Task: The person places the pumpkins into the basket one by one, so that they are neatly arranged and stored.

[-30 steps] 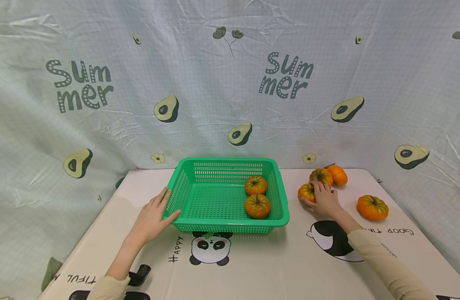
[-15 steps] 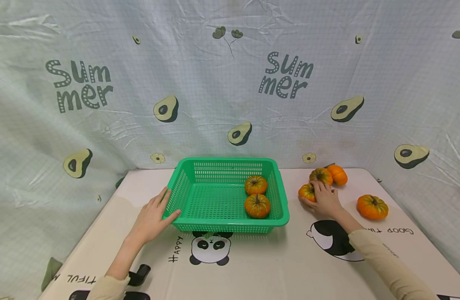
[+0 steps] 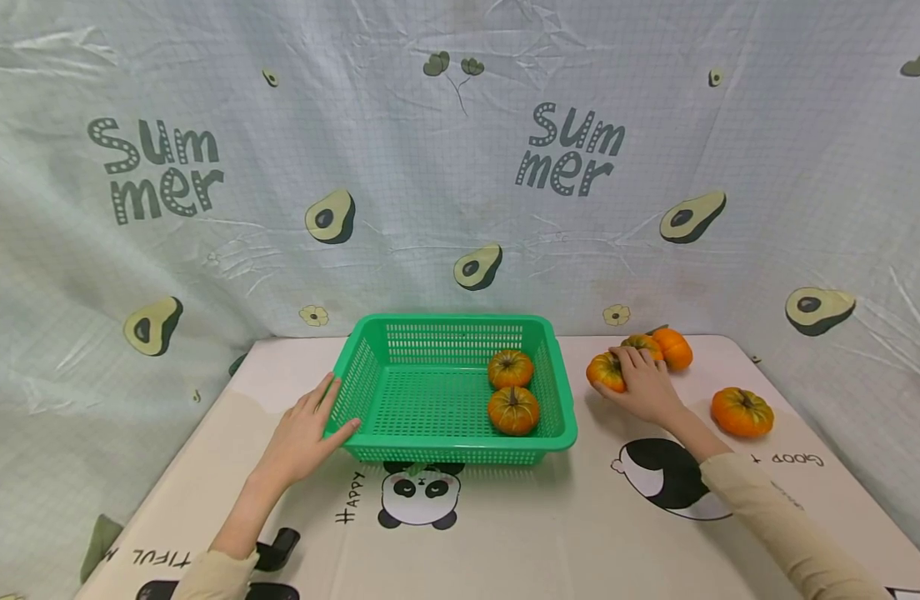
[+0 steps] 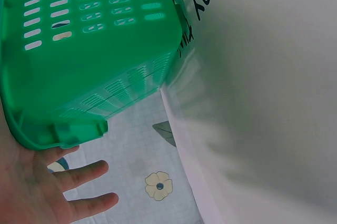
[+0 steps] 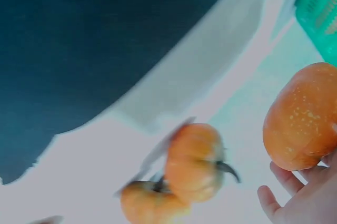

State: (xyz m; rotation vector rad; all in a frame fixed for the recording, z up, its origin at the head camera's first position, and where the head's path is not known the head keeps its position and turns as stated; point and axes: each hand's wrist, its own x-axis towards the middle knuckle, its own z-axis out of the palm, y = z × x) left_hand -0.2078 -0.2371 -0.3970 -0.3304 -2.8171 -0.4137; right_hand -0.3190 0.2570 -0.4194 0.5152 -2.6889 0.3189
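Note:
My right hand grips a small orange pumpkin, its fingers over the top and thumb at the near side. In the right wrist view the speckled underside of this pumpkin shows, raised off the table. Behind the hand are a partly covered pumpkin and a smoother orange one. My left hand rests on the left rim of a green plastic basket, fingers spread and straight. Two pumpkins, one farther back and one nearer, sit in the basket's right side.
Another pumpkin lies on the table to the right of my right forearm. The table has a printed cover with a panda near the basket's front. A patterned cloth hangs behind and at both sides.
The pumpkin in my right hand has come up and slightly left, away from the two behind it. My left hand stays on the basket rim.

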